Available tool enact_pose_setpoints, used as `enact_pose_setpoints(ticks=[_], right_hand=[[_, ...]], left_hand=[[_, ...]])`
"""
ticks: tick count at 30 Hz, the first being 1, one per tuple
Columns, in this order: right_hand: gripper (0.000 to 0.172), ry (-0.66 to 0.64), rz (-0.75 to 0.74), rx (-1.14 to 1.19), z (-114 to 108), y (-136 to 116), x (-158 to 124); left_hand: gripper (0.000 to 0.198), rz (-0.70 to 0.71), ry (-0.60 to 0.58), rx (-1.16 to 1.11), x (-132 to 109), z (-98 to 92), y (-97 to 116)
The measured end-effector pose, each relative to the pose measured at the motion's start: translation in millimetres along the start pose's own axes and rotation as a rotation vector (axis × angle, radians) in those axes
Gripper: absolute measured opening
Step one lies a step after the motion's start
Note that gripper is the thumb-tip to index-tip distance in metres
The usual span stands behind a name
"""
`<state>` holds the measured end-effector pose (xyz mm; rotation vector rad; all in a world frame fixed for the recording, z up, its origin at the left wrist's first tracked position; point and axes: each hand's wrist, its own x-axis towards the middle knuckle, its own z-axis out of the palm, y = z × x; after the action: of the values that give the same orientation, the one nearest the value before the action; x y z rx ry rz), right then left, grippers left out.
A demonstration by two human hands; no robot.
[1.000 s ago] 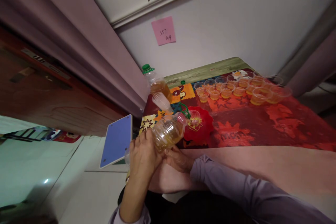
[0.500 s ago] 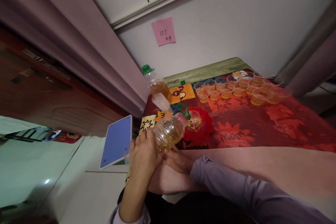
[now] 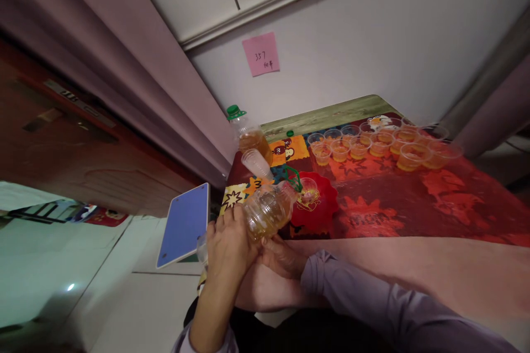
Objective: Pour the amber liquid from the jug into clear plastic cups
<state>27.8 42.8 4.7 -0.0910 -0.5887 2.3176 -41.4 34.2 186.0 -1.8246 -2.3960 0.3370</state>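
Note:
A clear plastic bottle (image 3: 269, 212) with yellowish liquid lies tilted between my hands, its neck with a green handle ring pointing right. My left hand (image 3: 229, 242) wraps over its base end. From below, my right hand (image 3: 281, 255) grips the underside, fingers partly hidden. The bottle's mouth is over a clear plastic cup (image 3: 307, 187) that stands on a red scalloped plate (image 3: 325, 209). Whether liquid is flowing into the cup I cannot tell. Just behind the bottle, a stack of clear cups (image 3: 255, 163) lies on its side.
Several clear cups (image 3: 360, 146) holding some yellow-orange liquid stand in rows at the table's back right. A large green-capped bottle (image 3: 252, 140) stands back left, near a loose green cap (image 3: 290, 133). A blue board (image 3: 184, 224) is left of the patterned tablecloth (image 3: 385, 198).
The whole view has shifted slightly, so things appear a little lower. Both hands keep hold of the tilted bottle over the cup, with no other clear change.

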Motion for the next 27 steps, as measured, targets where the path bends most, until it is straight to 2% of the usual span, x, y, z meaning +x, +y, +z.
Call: enact_pose_setpoints(ticks=[5, 9, 18, 23, 27], right_hand=[[0.059, 0.038, 0.020, 0.066, -2, 3, 1], [0.056, 0.024, 0.025, 0.118, -3, 4, 2], [0.055, 0.006, 0.013, 0.145, -1, 4, 2], [0.065, -0.003, 0.042, 0.121, 2, -2, 0], [0.066, 0.000, 0.040, 0.113, 3, -4, 0]], left_hand=[[0.059, -0.017, -0.065, 0.018, -1, -9.0, 5], [0.059, -0.023, -0.079, 0.031, -2, -13.1, 7], [0.059, -0.022, -0.084, 0.048, -2, -15.8, 9], [0.058, -0.020, -0.068, 0.047, -1, -14.8, 10], [0.058, -0.024, -0.075, 0.040, -2, -15.2, 10]])
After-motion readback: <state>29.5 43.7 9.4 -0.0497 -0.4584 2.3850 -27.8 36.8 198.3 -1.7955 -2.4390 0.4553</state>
